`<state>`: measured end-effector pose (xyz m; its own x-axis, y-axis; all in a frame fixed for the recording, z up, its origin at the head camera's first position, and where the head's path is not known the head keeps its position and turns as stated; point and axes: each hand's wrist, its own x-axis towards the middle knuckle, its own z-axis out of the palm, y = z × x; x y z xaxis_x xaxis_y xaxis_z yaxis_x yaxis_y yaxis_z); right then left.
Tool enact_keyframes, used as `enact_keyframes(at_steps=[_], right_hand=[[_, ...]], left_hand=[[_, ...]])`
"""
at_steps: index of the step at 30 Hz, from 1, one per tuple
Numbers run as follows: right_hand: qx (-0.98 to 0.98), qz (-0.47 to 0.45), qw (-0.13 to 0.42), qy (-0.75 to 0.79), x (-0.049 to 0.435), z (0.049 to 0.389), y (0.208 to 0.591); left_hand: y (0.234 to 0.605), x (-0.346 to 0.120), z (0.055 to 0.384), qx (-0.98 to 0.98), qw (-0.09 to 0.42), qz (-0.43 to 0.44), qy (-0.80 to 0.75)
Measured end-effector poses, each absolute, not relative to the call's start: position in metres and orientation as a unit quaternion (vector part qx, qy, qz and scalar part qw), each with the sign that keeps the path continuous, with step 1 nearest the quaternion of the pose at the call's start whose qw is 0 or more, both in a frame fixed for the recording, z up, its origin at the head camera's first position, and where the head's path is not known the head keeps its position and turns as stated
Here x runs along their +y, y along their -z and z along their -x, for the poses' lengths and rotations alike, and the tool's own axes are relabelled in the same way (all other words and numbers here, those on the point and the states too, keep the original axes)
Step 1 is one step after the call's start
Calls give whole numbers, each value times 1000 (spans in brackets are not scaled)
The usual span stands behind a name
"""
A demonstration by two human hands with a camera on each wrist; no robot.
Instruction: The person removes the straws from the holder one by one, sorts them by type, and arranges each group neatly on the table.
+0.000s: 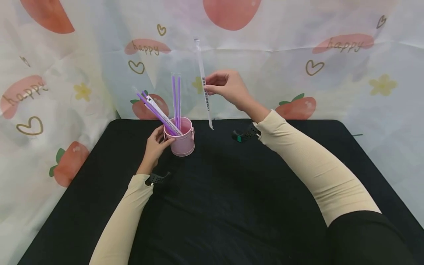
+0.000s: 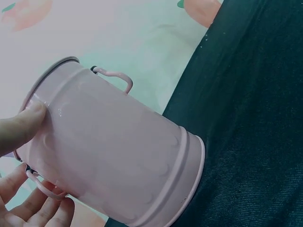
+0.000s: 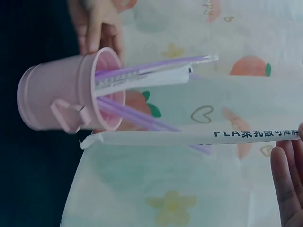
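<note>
Upright on the black table stands a small pink bucket (image 1: 183,146) with side handles (image 2: 113,75). My left hand (image 1: 155,146) grips its left side near the rim, thumb (image 2: 23,124) on the wall and fingers by one handle. Several purple straws (image 1: 176,97) in clear wrappers lean in the bucket, along with a white paper-wrapped straw (image 3: 142,81). Up to the right of the bucket, my right hand (image 1: 228,88) pinches another white paper-wrapped straw (image 1: 200,62) around its middle. That straw hangs nearly vertical, its lower end above the table, with dark printing along it.
A black cloth covers the table (image 1: 232,206). Behind and to the left hangs a pale curtain (image 1: 265,70) printed with fruit, hearts and flowers, close to the table's back edge. Dark straps (image 1: 245,134) sit on both wrists.
</note>
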<state>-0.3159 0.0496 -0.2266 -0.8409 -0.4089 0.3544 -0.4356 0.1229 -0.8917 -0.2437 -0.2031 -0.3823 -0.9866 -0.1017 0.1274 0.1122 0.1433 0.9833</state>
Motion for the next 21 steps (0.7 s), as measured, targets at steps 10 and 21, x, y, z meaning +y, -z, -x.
enact_keyframes(at_steps=[10,21], right_hand=[[-773,-279,8,-570,97,301,240],[-800,-256,-32,-542,128,289,285]], left_hand=[[388,-205,248,-756,80,-3,650],[401,-209,257,-766,97,4,636]])
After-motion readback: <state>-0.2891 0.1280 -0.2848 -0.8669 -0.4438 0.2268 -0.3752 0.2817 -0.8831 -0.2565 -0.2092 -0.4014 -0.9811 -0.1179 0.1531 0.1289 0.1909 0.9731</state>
